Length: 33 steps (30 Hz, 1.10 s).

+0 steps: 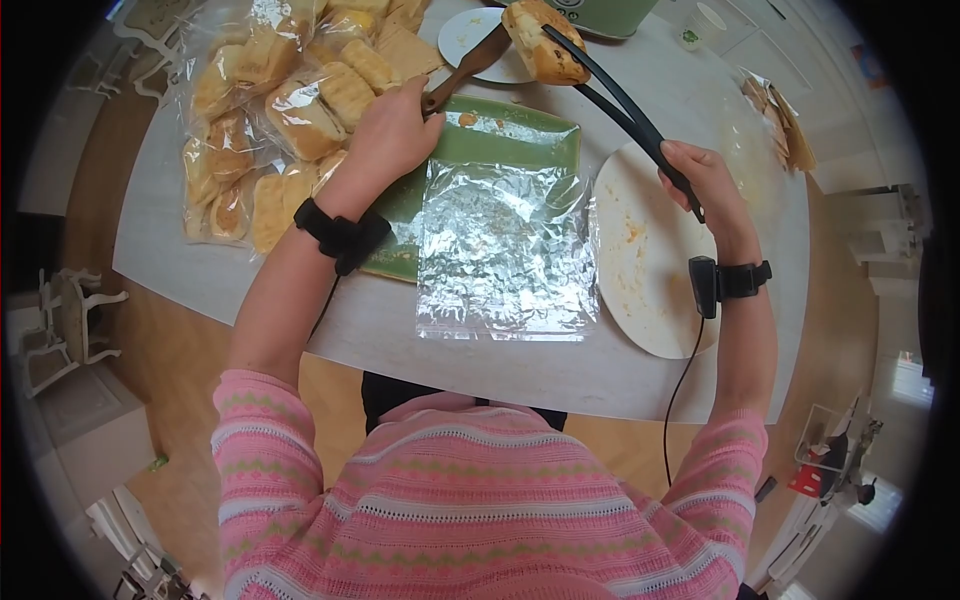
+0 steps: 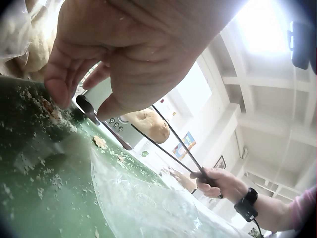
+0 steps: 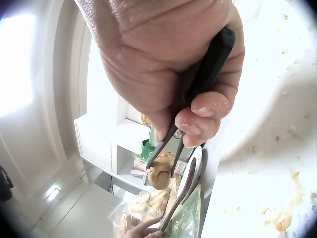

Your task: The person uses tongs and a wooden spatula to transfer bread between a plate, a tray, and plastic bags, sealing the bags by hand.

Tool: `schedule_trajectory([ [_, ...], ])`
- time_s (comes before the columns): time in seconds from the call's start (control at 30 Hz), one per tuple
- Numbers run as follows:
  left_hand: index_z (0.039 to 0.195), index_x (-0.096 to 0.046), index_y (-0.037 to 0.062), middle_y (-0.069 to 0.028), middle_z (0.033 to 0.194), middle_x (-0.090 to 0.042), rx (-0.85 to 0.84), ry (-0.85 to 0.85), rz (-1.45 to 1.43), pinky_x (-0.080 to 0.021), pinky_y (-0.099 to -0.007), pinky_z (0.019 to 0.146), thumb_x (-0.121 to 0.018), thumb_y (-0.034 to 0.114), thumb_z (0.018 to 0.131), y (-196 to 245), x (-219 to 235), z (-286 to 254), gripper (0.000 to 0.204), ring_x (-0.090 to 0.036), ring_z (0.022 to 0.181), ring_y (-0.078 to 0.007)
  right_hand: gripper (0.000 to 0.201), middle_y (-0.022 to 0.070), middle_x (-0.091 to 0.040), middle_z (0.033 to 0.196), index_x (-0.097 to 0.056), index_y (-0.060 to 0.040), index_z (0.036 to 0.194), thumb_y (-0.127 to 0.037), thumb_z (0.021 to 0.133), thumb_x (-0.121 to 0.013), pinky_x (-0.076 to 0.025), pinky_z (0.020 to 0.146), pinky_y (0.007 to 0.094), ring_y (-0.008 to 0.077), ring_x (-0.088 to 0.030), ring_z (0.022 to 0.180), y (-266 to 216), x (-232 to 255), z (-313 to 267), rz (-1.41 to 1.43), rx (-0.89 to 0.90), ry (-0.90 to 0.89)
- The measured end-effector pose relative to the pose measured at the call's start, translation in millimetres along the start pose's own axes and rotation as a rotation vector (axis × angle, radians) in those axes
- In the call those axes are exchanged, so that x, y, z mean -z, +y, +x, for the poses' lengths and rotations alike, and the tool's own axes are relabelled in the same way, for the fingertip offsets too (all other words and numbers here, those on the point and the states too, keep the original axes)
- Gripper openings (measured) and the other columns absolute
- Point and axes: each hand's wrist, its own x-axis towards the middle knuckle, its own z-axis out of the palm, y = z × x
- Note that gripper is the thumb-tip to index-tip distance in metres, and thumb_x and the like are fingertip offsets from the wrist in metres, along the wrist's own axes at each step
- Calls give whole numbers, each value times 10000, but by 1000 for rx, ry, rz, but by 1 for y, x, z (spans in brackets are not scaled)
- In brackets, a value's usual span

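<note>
My right hand (image 1: 700, 180) grips black tongs (image 1: 625, 115) near their handle end, with the fingers wrapped round them. Between the tong tips a golden bread roll (image 1: 535, 45) with dark bits is raised at the far side of the table. My left hand (image 1: 390, 135) has thumb and fingertips on either side of the handle end of a brown wooden spatula (image 1: 470, 68). The spatula's far end overlaps a small white plate (image 1: 455, 35). Below the hands, a clear plastic bag (image 1: 505, 250) lies flat over a green tray (image 1: 510, 150) with crumbs on it.
Plastic bags of bread rolls (image 1: 305, 120) fill the table's left side. A large white oval plate (image 1: 640, 300) with crumbs lies at right. Beyond stand a green appliance (image 1: 610, 15) and a paper cup (image 1: 703, 25). Another plastic bag (image 1: 745, 150) is far right.
</note>
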Motion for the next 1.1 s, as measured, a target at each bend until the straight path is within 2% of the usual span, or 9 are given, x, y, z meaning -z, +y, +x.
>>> schedule_trajectory([
  [0.17, 1357, -540, 6, -227, 1107, -660, -31, 8, 17, -506, -466, 891, -692, 282, 879, -5, 4, -11, 572, -634, 1018, -402, 353, -42, -550, 618, -655, -85, 800, -374, 999, -623, -334, 429, 213, 27, -456, 481, 6, 1, -15, 0, 11, -20],
  [0.23, 1371, -537, 30, -207, 1149, -640, -114, 164, 60, -509, -447, 868, -700, 274, 880, -3, 7, -22, 572, -637, 1010, -377, 357, -42, -548, 614, -649, -87, 791, -376, 998, -624, -330, 428, 212, 26, -454, 478, 6, -1, -25, 1, 6, -25],
  [0.37, 1352, -568, 52, -199, 1196, -621, -154, 189, -20, -511, -426, 862, -729, 242, 865, 13, 27, -54, 547, -630, 1033, -348, 357, -41, -540, 602, -640, -79, 781, -356, 1005, -615, -319, 427, 210, 27, -444, 467, 5, -2, -54, 21, 6, -42],
  [0.47, 1308, -612, 61, -181, 1215, -620, -230, 92, -190, -516, -412, 887, -763, 205, 839, 31, 41, -94, 513, -623, 1070, -341, 357, -37, -543, 607, -625, -77, 784, -348, 1014, -583, -310, 425, 207, 25, -437, 459, 14, -4, -78, 22, 10, -53],
  [0.63, 1147, -660, 27, -150, 1197, -624, -526, -131, -325, -496, -432, 939, -799, 194, 780, 58, 46, -150, 426, -599, 1100, -360, 317, -40, -542, 597, -657, -52, 830, -303, 1013, -595, -294, 441, 202, 22, -439, 462, 27, -11, -122, 84, -7, -40],
  [0.77, 1121, -680, 37, -123, 1162, -654, -511, -94, -197, -513, -421, 938, -820, 173, 744, 60, 28, -169, 424, -617, 1110, -343, 309, -38, -554, 624, -685, -21, 940, -308, 1013, -596, -301, 444, 199, 20, -443, 471, 33, -18, -154, 138, -22, -35],
  [0.97, 1065, -696, 35, -126, 1125, -666, -463, -120, -170, -521, -420, 912, -789, 128, 754, 66, 19, -168, 338, -626, 1089, -329, 320, -36, -561, 640, -685, -13, 943, -311, 1017, -592, -306, 444, 193, 15, -443, 482, 39, -24, -187, 152, -17, -57],
  [1.03, 1033, -702, 24, -120, 1106, -675, -561, -6, -44, -528, -407, 893, -768, 112, 769, 66, 12, -169, 287, -636, 1063, -313, 317, -35, -563, 643, -685, -12, 942, -305, 1018, -591, -307, 444, 193, 14, -443, 483, 40, -26, -193, 146, -22, -53],
  [1.1, 1018, -702, 21, -114, 1090, -680, -525, -61, -75, -533, -402, 877, -754, 102, 778, 67, 10, -169, 259, -643, 1039, -305, 315, -35, -565, 644, -685, -11, 920, -300, 1012, -602, -309, 443, 193, 15, -446, 487, 39, -30, -197, 139, -35, -29],
])
